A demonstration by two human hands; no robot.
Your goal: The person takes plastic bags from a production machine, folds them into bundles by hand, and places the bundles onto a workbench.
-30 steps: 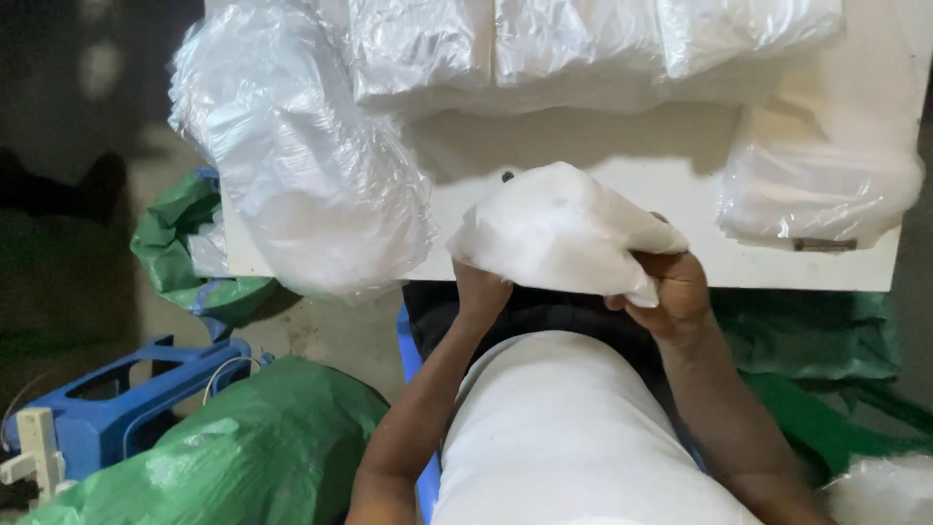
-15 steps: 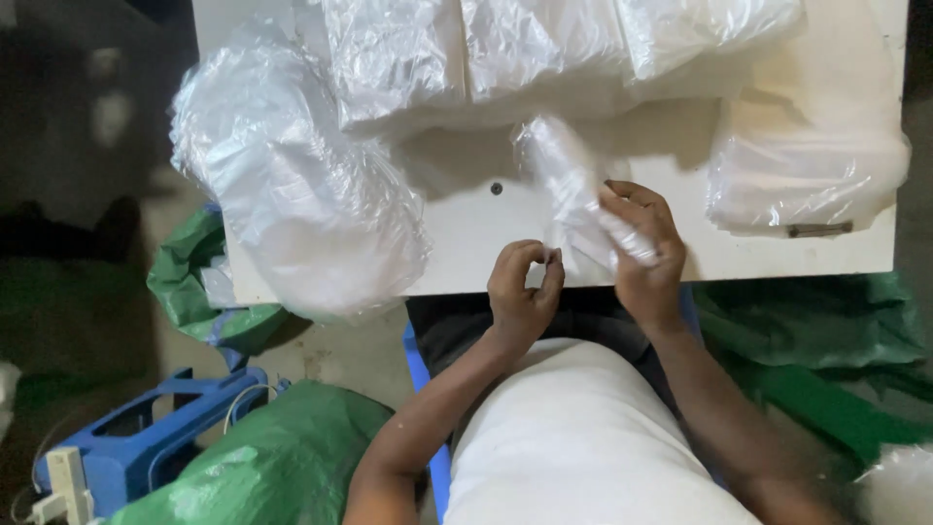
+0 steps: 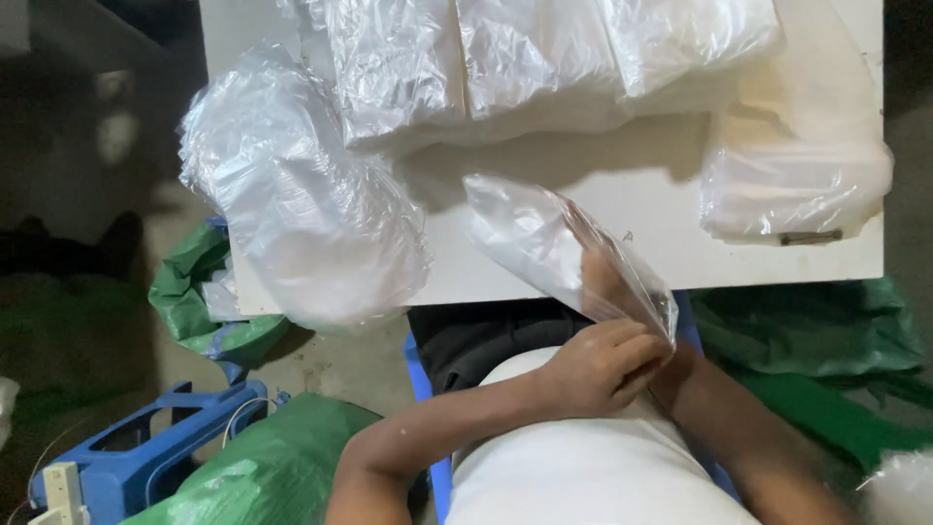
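Observation:
My right hand [image 3: 601, 277] is pushed inside a clear plastic bag [image 3: 525, 228] and shows dimly through the film, fingers stretched flat. The bag lies slanted over the front edge of the white table [image 3: 680, 238], with its mouth toward me. At that mouth my left hand [image 3: 598, 365] is closed on the bag's rim, just above my lap.
A large bulging clear sack of plastic bags [image 3: 301, 224] hangs over the table's left edge. Stacks of folded clear bags [image 3: 525, 58] line the back, with another pile [image 3: 797, 185] at the right. Green sacks [image 3: 262, 467] [image 3: 816, 331] and a blue plastic stool [image 3: 146, 447] sit on the floor.
The white bundle I held a second ago is gone from my hands. The thin bag has opened up, my right hand has slid inside it, and my left hand has moved to its mouth.

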